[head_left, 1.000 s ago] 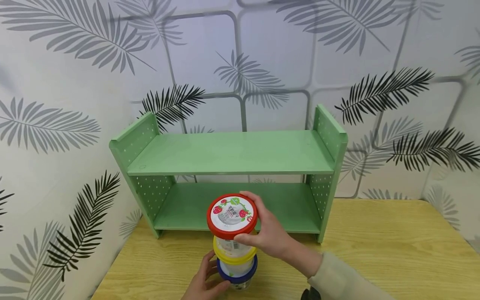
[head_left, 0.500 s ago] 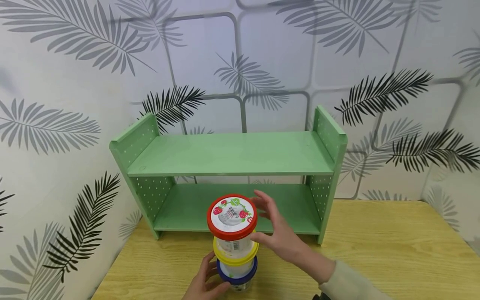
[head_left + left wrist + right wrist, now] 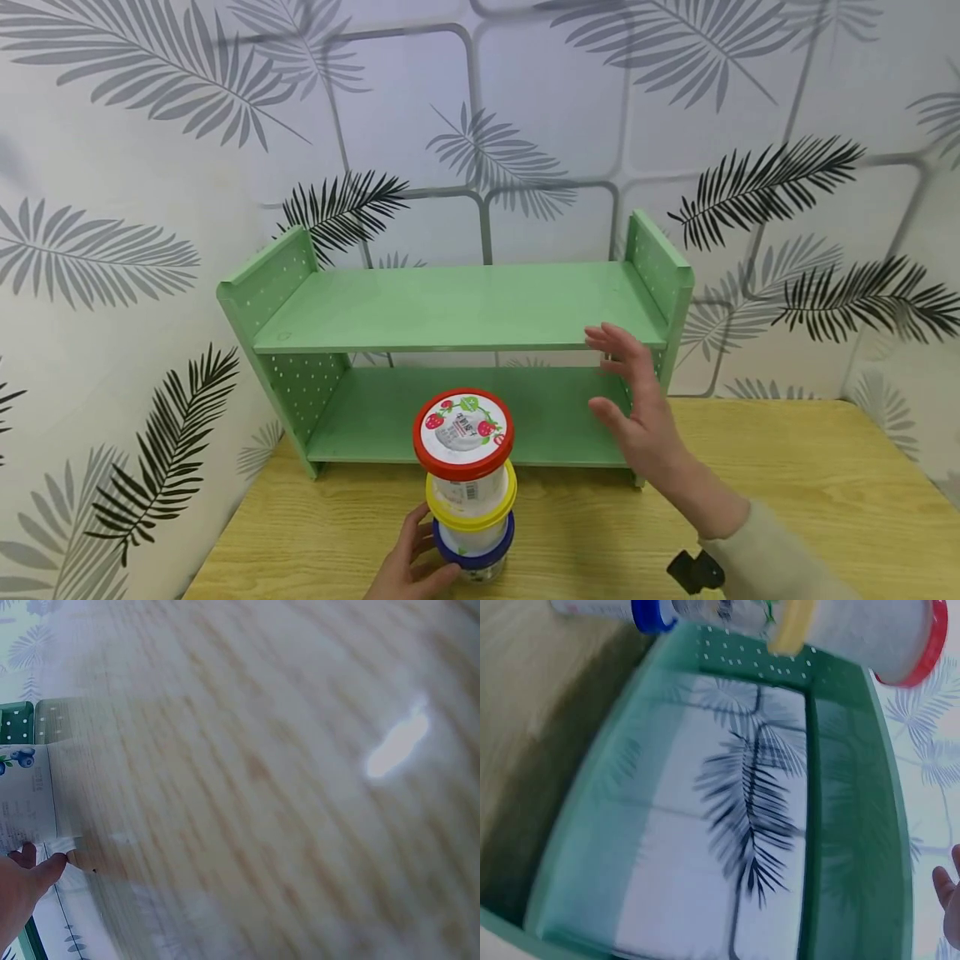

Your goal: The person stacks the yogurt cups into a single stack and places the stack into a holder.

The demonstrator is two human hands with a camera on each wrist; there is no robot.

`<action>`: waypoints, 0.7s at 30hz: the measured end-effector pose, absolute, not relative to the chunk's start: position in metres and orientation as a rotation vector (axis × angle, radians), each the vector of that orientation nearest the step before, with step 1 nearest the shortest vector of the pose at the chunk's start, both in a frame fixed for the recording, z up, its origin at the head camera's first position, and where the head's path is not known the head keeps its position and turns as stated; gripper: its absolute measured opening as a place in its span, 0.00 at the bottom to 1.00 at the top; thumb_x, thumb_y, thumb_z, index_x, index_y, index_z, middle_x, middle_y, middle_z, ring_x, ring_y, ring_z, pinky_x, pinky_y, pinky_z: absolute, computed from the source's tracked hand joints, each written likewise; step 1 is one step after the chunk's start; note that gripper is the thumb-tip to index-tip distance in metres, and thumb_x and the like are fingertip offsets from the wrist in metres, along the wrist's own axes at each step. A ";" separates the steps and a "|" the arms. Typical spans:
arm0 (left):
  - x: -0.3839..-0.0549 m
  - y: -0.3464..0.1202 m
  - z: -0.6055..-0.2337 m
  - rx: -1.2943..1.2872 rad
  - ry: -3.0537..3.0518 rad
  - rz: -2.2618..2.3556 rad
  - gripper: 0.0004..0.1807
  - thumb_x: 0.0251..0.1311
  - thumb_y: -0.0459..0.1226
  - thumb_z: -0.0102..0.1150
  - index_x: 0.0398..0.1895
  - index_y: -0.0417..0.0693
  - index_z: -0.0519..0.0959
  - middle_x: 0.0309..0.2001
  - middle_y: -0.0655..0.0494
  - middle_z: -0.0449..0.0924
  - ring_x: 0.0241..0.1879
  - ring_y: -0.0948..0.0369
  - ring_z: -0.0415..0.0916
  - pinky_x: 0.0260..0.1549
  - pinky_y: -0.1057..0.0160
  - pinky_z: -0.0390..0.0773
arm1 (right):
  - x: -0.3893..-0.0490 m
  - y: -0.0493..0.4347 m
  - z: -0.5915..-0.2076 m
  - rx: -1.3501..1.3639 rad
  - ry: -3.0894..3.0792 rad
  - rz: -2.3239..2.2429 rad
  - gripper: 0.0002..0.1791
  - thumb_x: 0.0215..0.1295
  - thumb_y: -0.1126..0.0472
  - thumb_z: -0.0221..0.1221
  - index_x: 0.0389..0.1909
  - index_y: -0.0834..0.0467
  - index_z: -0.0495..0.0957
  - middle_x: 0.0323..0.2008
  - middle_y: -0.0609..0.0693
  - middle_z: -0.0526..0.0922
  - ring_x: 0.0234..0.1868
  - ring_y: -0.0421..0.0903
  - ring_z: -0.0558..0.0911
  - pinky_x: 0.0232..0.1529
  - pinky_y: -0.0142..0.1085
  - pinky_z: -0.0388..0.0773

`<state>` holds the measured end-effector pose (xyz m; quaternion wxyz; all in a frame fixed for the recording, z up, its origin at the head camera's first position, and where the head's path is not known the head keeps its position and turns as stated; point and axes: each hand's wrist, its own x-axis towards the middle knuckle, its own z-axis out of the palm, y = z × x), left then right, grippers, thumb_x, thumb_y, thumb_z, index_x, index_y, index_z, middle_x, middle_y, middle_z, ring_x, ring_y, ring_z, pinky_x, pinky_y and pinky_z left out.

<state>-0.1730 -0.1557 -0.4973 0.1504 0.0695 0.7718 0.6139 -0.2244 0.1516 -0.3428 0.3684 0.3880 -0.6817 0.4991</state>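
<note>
We see a strawberry-printed red-and-white lid (image 3: 463, 433), a yellow lid (image 3: 472, 523), a blue lid (image 3: 476, 560), a green shelf (image 3: 457, 305) and black-and-grey leaf-patterned wallpaper (image 3: 540, 100).

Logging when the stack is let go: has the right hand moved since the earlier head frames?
Yes: rightward and up in the head view, against the green two-tier shelf. The right hand, earlier at the red-lidded tub, now overlaps the shelf's right end.

Right sleeve (image 3: 776, 554): pale cream, plain, long, I note | wrist fitting (image 3: 696, 572): small, black, angular, near cuff (image 3: 737, 533) | right hand (image 3: 647, 421), left hand (image 3: 408, 567): bare.
</note>
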 end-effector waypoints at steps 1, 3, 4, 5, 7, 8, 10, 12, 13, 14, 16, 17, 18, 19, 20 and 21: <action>-0.173 -0.156 -0.497 0.198 2.217 1.762 0.49 0.60 0.51 0.65 0.74 0.41 0.47 0.63 0.33 0.64 0.61 0.36 0.64 0.53 0.36 0.71 | -0.226 0.156 -0.338 0.991 -1.725 1.250 0.44 0.69 0.37 0.50 0.65 0.73 0.58 0.63 0.57 0.69 0.63 0.48 0.69 0.59 0.35 0.66; -0.173 -0.155 -0.497 0.193 2.217 1.761 0.50 0.60 0.51 0.65 0.74 0.40 0.47 0.63 0.33 0.64 0.60 0.35 0.64 0.53 0.36 0.71 | -0.228 0.165 -0.328 0.968 -1.669 1.194 0.45 0.69 0.35 0.49 0.62 0.75 0.60 0.62 0.57 0.71 0.62 0.48 0.71 0.59 0.35 0.67; -0.173 -0.155 -0.497 0.189 2.218 1.759 0.50 0.60 0.51 0.65 0.74 0.40 0.47 0.63 0.33 0.64 0.61 0.35 0.64 0.53 0.36 0.71 | -0.229 0.169 -0.323 0.952 -1.639 1.171 0.45 0.68 0.35 0.49 0.61 0.76 0.61 0.61 0.58 0.71 0.61 0.48 0.71 0.58 0.35 0.68; -0.173 -0.155 -0.497 0.185 2.217 1.760 0.50 0.59 0.51 0.65 0.74 0.41 0.47 0.63 0.33 0.64 0.61 0.35 0.64 0.53 0.37 0.71 | -0.230 0.173 -0.318 0.933 -1.613 1.152 0.45 0.68 0.35 0.49 0.59 0.77 0.62 0.60 0.58 0.72 0.61 0.47 0.72 0.57 0.35 0.68; -0.173 -0.155 -0.497 0.180 2.215 1.759 0.51 0.58 0.52 0.66 0.74 0.41 0.47 0.63 0.34 0.64 0.61 0.36 0.64 0.53 0.37 0.71 | -0.232 0.180 -0.308 0.889 -1.563 1.122 0.46 0.67 0.35 0.50 0.57 0.78 0.63 0.58 0.60 0.72 0.60 0.47 0.72 0.56 0.35 0.69; -0.173 -0.154 -0.497 0.177 2.214 1.759 0.51 0.58 0.53 0.66 0.74 0.41 0.47 0.63 0.34 0.64 0.61 0.36 0.64 0.53 0.37 0.71 | -0.233 0.184 -0.303 0.854 -1.544 1.098 0.46 0.67 0.34 0.50 0.56 0.78 0.63 0.57 0.62 0.73 0.59 0.48 0.72 0.56 0.34 0.69; -0.174 -0.154 -0.497 0.174 2.212 1.758 0.52 0.57 0.54 0.67 0.74 0.42 0.47 0.64 0.35 0.64 0.61 0.36 0.64 0.53 0.37 0.71 | -0.235 0.191 -0.293 0.783 -1.525 1.050 0.47 0.65 0.33 0.51 0.56 0.78 0.64 0.56 0.64 0.73 0.59 0.48 0.71 0.56 0.34 0.69; -0.174 -0.154 -0.498 0.175 2.212 1.757 0.52 0.57 0.54 0.67 0.74 0.42 0.47 0.64 0.35 0.64 0.61 0.36 0.64 0.53 0.38 0.71 | -0.238 0.198 -0.285 0.709 -1.526 0.990 0.48 0.64 0.31 0.51 0.55 0.77 0.65 0.55 0.66 0.72 0.60 0.49 0.71 0.56 0.33 0.68; -0.174 -0.154 -0.498 0.176 2.212 1.758 0.52 0.57 0.54 0.67 0.74 0.42 0.47 0.63 0.35 0.64 0.61 0.36 0.64 0.53 0.37 0.71 | -0.240 0.202 -0.283 0.676 -1.540 0.958 0.48 0.64 0.31 0.51 0.55 0.76 0.66 0.55 0.67 0.72 0.60 0.50 0.70 0.56 0.33 0.67; -0.174 -0.154 -0.499 0.177 2.211 1.757 0.52 0.57 0.54 0.67 0.74 0.42 0.47 0.64 0.35 0.64 0.61 0.36 0.64 0.53 0.37 0.71 | -0.242 0.206 -0.281 0.647 -1.556 0.929 0.48 0.64 0.30 0.51 0.56 0.75 0.66 0.55 0.68 0.72 0.61 0.50 0.69 0.57 0.33 0.67; -0.174 -0.154 -0.499 0.180 2.210 1.760 0.52 0.57 0.54 0.66 0.74 0.42 0.47 0.64 0.34 0.64 0.61 0.36 0.64 0.53 0.37 0.71 | -0.247 0.214 -0.279 0.614 -1.600 0.901 0.47 0.64 0.30 0.51 0.57 0.73 0.67 0.56 0.67 0.71 0.62 0.50 0.68 0.57 0.33 0.65; -0.174 -0.154 -0.499 0.182 2.210 1.760 0.52 0.57 0.54 0.66 0.74 0.42 0.47 0.63 0.34 0.64 0.61 0.36 0.64 0.53 0.37 0.71 | -0.251 0.218 -0.279 0.601 -1.633 0.885 0.46 0.64 0.30 0.50 0.58 0.71 0.67 0.57 0.66 0.71 0.63 0.49 0.68 0.57 0.33 0.65; -0.174 -0.155 -0.499 0.183 2.209 1.761 0.52 0.58 0.53 0.66 0.74 0.42 0.47 0.64 0.34 0.64 0.61 0.36 0.64 0.53 0.37 0.71 | -0.254 0.221 -0.280 0.596 -1.660 0.885 0.45 0.65 0.31 0.50 0.60 0.70 0.67 0.59 0.65 0.70 0.63 0.49 0.67 0.57 0.33 0.65; -0.174 -0.155 -0.499 0.182 2.208 1.760 0.52 0.58 0.53 0.66 0.74 0.42 0.47 0.64 0.34 0.64 0.61 0.36 0.64 0.53 0.37 0.71 | -0.257 0.224 -0.280 0.591 -1.688 0.896 0.43 0.66 0.33 0.51 0.61 0.69 0.67 0.60 0.64 0.70 0.63 0.48 0.67 0.57 0.34 0.65; -0.174 -0.155 -0.499 0.183 2.208 1.760 0.52 0.58 0.53 0.66 0.74 0.42 0.47 0.64 0.34 0.63 0.61 0.36 0.64 0.53 0.37 0.71 | -0.260 0.227 -0.282 0.584 -1.715 0.908 0.40 0.68 0.36 0.51 0.62 0.68 0.67 0.61 0.62 0.69 0.63 0.49 0.67 0.57 0.34 0.65; -0.174 -0.155 -0.498 0.183 2.208 1.761 0.52 0.58 0.53 0.66 0.74 0.42 0.47 0.64 0.34 0.63 0.61 0.36 0.64 0.53 0.37 0.71 | -0.262 0.228 -0.283 0.575 -1.744 0.926 0.36 0.71 0.40 0.51 0.63 0.67 0.66 0.62 0.62 0.68 0.63 0.50 0.67 0.57 0.35 0.66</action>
